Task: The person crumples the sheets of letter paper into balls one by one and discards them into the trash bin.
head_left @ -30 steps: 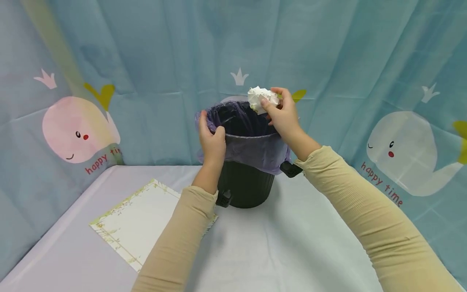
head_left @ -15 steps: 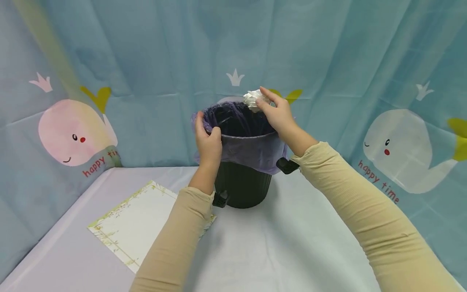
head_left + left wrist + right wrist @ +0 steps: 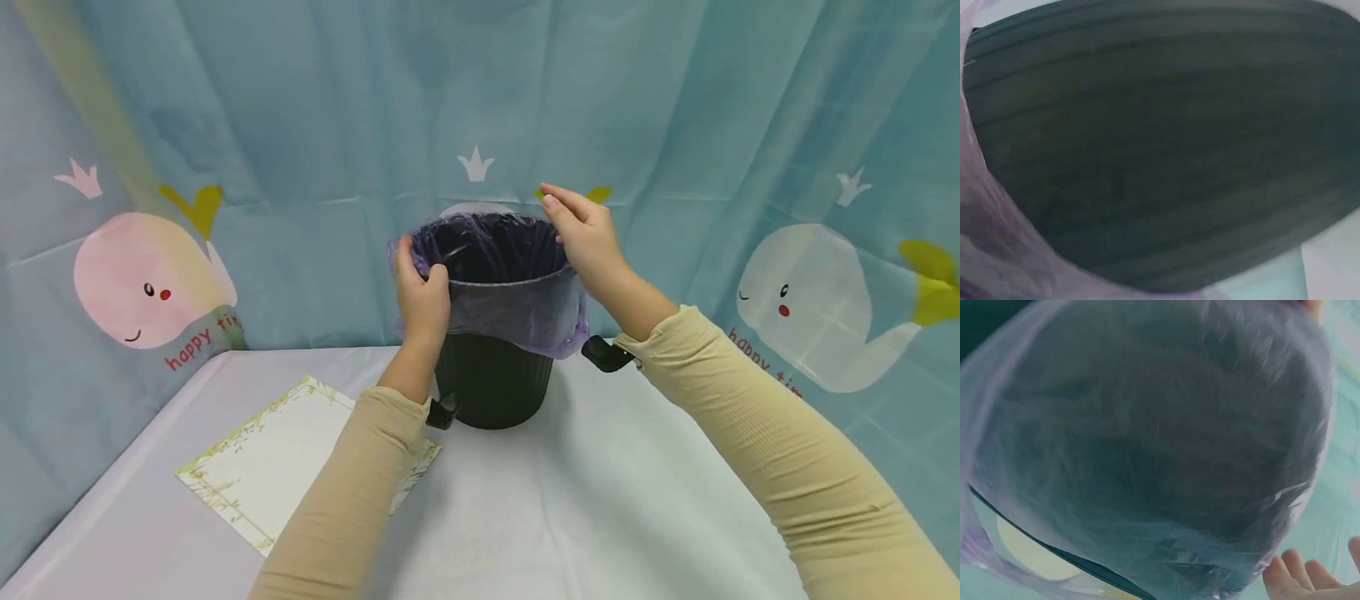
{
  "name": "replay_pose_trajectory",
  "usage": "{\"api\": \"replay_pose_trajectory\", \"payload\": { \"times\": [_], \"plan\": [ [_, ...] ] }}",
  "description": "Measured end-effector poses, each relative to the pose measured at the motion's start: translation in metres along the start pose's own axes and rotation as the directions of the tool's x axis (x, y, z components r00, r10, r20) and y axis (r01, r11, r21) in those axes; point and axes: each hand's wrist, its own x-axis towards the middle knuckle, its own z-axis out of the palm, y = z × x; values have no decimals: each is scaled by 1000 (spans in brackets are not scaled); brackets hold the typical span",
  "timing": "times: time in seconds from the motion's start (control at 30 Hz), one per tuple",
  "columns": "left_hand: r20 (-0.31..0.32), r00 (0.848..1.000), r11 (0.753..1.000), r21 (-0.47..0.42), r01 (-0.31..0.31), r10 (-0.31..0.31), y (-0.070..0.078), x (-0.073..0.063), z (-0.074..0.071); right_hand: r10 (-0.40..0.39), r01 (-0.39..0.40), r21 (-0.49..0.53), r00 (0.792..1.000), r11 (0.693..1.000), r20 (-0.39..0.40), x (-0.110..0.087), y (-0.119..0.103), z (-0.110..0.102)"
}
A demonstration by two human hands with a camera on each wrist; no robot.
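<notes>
A dark, ribbed trash bin (image 3: 491, 387) stands upright on the table, lined with a purple translucent bin bag (image 3: 517, 312) folded over its rim. My left hand (image 3: 423, 300) grips the bin's left rim through the bag. Over the right side of the rim, my right hand (image 3: 592, 242) is raised with nothing held, its fingers extended. In the right wrist view, the fingertips (image 3: 1297, 569) show beside the bag. The bin's dark side (image 3: 1160, 144) fills the left wrist view. The bottom of the bin's inside is hidden.
A white sheet of paper (image 3: 285, 467) with a leafy border lies left of the bin, partly under my left forearm. A blue curtain (image 3: 330, 125) with printed whales hangs behind the white-covered table (image 3: 510, 517). Black wrist devices (image 3: 606, 354) sit at both wrists.
My right hand has let go of the crumpled paper ball, which it moved left over the bin; the ball is now out of sight. My left hand still grips the rim.
</notes>
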Motion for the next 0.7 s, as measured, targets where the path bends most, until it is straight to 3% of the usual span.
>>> {"api": "replay_pose_trajectory", "payload": {
  "times": [0.07, 0.17, 0.3, 0.4, 0.47, 0.6, 0.7],
  "plan": [
    [24, 1000, 995, 95, -8, 6, 1, 1, -5, -4, 4, 6, 1000, 1000, -2, -6, -1, 1],
    [68, 997, 968, 247, -38, 21, 3, 2, -13, -10, 10, 22, 1000, 1000, 10, -16, 1, 1],
    [147, 988, 895, 435, -96, 35, 10, 6, -22, -82, 83, 63, 997, 995, -5, -27, 8, 2],
    [205, 979, 861, 495, -117, 15, 14, 9, -29, -161, 170, 128, 984, 977, -73, -36, 12, 4],
    [226, 974, 876, 470, -106, -3, 16, 8, -33, -191, 210, 178, 975, 961, -116, -43, 14, 5],
    [241, 970, 938, 341, -71, -14, 14, 3, -45, -185, 212, 255, 975, 943, -126, -57, 18, 4],
    [253, 967, 953, 296, -62, -15, 10, -2, -57, -186, 214, 298, 975, 930, -120, -66, 23, 4]
  ]
}}
